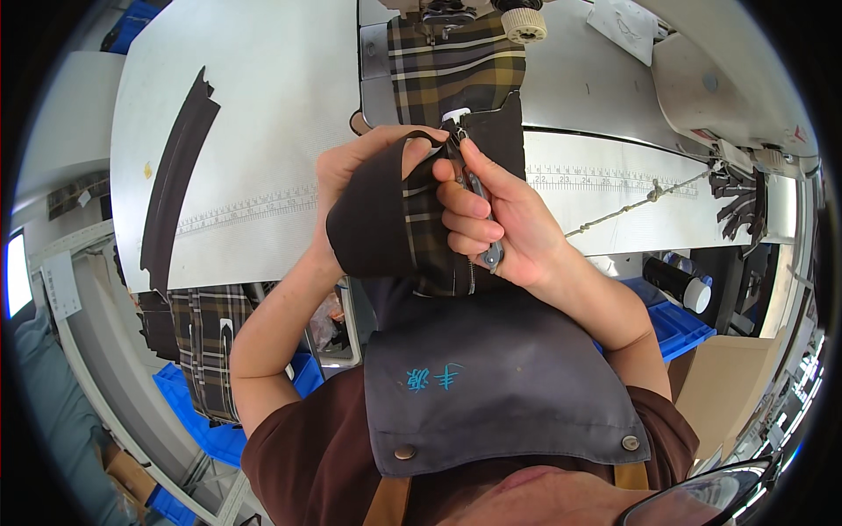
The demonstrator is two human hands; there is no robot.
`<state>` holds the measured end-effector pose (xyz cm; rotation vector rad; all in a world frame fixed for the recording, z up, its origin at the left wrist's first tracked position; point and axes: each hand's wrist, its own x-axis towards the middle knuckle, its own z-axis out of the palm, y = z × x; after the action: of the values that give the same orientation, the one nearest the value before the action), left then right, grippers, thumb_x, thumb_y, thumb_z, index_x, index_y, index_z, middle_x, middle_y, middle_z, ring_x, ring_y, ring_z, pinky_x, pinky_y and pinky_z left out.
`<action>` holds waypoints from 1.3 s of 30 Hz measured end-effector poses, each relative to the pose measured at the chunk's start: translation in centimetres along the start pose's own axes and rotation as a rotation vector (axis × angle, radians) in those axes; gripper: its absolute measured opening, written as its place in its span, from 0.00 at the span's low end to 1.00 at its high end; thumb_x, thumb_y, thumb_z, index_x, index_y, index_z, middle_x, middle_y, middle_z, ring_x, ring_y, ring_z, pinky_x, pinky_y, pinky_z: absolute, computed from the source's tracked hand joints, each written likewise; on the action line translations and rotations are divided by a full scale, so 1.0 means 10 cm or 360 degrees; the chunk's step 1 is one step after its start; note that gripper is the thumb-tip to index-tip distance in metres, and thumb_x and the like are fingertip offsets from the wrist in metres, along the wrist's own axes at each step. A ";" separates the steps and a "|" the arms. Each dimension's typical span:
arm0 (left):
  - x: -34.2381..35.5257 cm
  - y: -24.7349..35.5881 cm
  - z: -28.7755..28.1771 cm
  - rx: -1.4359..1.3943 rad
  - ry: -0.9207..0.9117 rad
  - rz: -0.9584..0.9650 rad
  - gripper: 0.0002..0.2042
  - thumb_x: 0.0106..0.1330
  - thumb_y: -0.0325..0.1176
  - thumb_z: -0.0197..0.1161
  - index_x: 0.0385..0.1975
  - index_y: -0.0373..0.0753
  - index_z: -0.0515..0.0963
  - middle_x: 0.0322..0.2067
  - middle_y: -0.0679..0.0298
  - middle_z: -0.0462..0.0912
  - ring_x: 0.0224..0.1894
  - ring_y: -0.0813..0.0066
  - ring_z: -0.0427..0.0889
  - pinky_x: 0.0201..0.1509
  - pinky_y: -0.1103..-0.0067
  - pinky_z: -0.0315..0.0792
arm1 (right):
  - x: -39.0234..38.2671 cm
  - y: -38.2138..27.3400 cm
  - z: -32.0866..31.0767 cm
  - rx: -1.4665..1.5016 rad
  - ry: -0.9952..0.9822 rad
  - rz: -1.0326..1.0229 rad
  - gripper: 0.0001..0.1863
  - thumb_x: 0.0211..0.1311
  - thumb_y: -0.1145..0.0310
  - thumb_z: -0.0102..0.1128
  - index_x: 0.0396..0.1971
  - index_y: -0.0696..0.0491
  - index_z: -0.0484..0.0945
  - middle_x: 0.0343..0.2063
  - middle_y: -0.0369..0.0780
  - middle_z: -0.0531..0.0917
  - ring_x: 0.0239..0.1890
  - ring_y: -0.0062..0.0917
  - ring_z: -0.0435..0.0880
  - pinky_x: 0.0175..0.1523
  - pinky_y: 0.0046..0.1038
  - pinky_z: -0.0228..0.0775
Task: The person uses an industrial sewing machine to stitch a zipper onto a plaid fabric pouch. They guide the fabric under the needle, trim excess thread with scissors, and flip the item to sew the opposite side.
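Observation:
My left hand [368, 151] pinches the edge of a dark brown and plaid fabric piece [373, 219], which is folded back over the front of the sewing table. In my right hand [509, 206] are small grey thread snips [493, 254], with the fingers wrapped round the handle. Their tip points up at the fabric edge beside my left fingertips, near a small white bit [456, 115]. Whether the blades touch the cloth is hard to tell. A zipper [471, 279] shows at the lower edge of the piece. More plaid cloth [456, 70] runs back under the sewing machine head [447, 13].
A dark fabric strip [180, 180] lies on the white tabletop [263, 96] at left. Plaid pieces [210, 351] hang off the left front edge over a blue bin [210, 438]. A knotted cord [614, 210] crosses at right towards dark scraps [738, 202].

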<state>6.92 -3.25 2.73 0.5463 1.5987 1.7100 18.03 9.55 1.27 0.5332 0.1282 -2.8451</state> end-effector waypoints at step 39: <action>-0.40 0.06 -0.10 -0.0650 -0.0184 -0.0338 0.15 0.66 0.29 0.57 0.49 0.28 0.74 0.43 0.50 0.81 0.40 0.69 0.83 0.46 0.77 0.78 | 0.09 -0.31 0.19 -0.3151 -0.0268 -0.1893 0.10 0.54 0.81 0.57 0.37 0.58 0.80 0.33 0.41 0.84 0.35 0.26 0.83 0.38 0.23 0.76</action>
<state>8.63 -6.82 3.87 0.2557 1.1382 1.7430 15.73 12.09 2.85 -0.4100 3.2719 -1.6232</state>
